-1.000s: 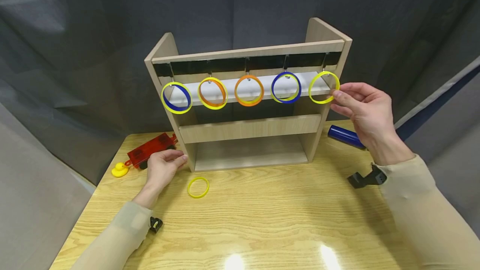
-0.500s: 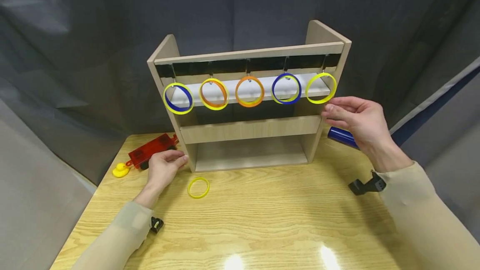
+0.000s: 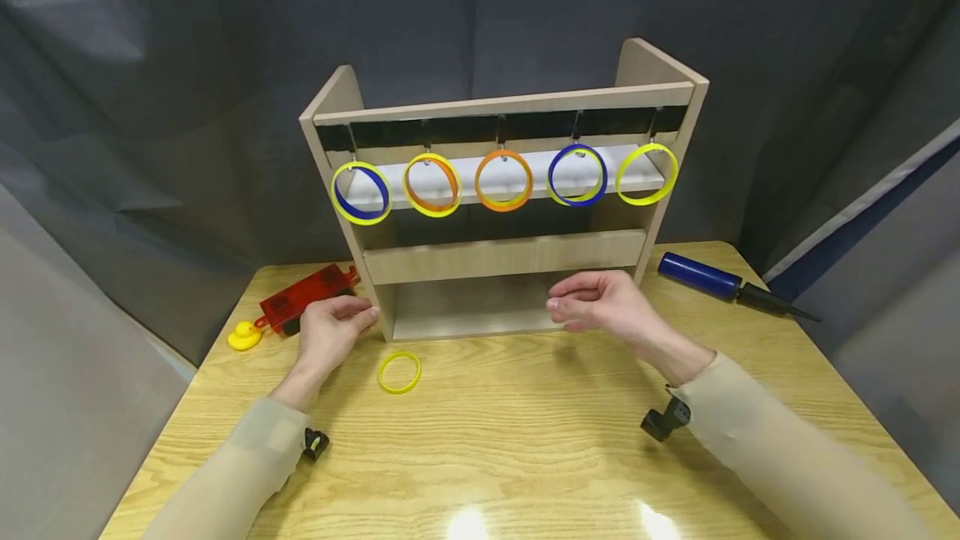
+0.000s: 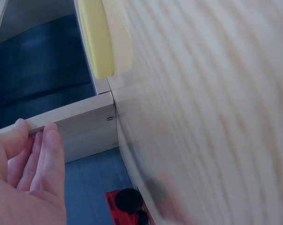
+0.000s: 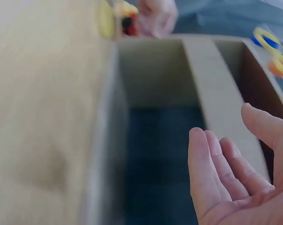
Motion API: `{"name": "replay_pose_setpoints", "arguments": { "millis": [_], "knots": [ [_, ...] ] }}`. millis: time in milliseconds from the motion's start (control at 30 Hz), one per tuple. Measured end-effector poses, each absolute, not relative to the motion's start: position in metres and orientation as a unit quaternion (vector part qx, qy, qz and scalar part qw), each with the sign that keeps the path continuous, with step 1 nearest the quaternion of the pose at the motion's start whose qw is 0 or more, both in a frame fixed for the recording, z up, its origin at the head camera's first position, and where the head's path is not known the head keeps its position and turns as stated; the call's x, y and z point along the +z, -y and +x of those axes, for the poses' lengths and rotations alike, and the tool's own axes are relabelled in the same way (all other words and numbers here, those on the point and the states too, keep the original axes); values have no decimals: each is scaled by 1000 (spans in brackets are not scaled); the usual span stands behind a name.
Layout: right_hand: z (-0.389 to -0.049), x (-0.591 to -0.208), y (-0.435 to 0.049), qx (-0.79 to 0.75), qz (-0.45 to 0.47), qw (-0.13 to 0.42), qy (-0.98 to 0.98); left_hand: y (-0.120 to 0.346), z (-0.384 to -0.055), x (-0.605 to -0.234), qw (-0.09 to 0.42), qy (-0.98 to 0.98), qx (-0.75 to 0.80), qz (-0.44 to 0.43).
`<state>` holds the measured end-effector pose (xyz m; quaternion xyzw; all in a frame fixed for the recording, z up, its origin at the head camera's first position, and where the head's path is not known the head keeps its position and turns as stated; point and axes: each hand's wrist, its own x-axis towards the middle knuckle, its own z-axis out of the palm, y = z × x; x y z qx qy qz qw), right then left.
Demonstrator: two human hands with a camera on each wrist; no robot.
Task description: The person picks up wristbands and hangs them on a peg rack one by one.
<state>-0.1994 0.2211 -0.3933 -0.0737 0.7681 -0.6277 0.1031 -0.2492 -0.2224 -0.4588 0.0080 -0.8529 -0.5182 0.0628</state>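
Note:
A small light-wood shelf unit stands on the table. My left hand holds the front edge of its left side panel, thumb and fingertips at the edge. My right hand is in the air before the lower right opening, fingers loosely bent, holding nothing. Several rings hang from hooks on the upper rail: a yellow ring at the far right, then blue-and-yellow, orange-and-yellow pairs, and a yellow-and-blue pair at the far left. One yellow ring lies on the table near my left hand.
Left of the shelf are a red toy wagon and a yellow rubber duck. A blue hand pump with a black nozzle lies at the right. The wooden table extends in front; dark cloth hangs behind.
My right hand has let go of the far-right yellow ring, which stays on its hook, and moved down and left. My left hand has stayed at the shelf's side panel.

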Motion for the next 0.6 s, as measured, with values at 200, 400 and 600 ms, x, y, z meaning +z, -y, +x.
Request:
{"name": "replay_pose_setpoints", "arguments": {
  "millis": [200,400,600],
  "knots": [
    [-208,-420,-173,-621,-98,153,-762,222,-250,-458,61,851,-521,7],
    [-221,-439,-123,-616,-105,183,-759,223,-250,-459,59,850,-523,10],
    [-234,-456,-82,-590,-106,204,-774,223,-249,-459,56,843,-534,9]
  ]
}}
